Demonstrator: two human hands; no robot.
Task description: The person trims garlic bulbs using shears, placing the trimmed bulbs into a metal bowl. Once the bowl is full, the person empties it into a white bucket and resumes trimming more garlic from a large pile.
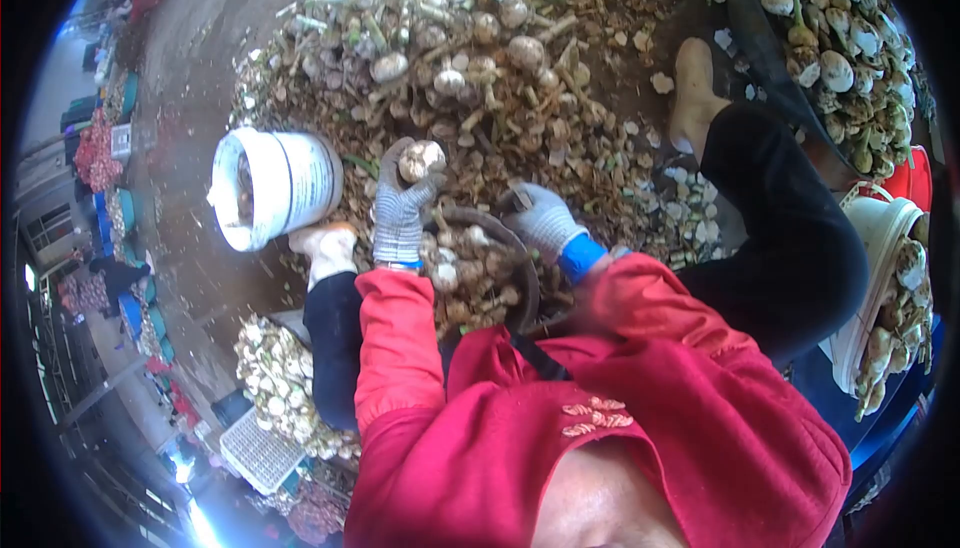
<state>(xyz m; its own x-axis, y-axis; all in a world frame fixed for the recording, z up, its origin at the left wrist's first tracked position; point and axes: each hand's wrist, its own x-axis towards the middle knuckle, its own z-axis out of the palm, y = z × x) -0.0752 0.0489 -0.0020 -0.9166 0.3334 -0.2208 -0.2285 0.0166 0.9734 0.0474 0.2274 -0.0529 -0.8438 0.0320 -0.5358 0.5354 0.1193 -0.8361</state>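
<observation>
Currently left gloved hand [402, 206] clasps garlic bulb [422, 161]; right gloved hand [543, 220] beside dark tub [532, 286], can't tell its grip.

The left hand [398, 213] holds a garlic [421, 160]. The right hand [545, 223] is by the bowl [532, 293]. A bucket [308, 183] is near the big heap [480, 78].

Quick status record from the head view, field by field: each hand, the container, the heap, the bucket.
Left hand: gloved, holding a pale garlic bulb
Right hand: gloved, near the basin's rim; whether it grips anything is unclear
Basin: dark-rimmed, between the legs, with garlic inside
Heap: garlic with stalks, on the floor ahead
Bucket: white, to the left of the left hand
</observation>
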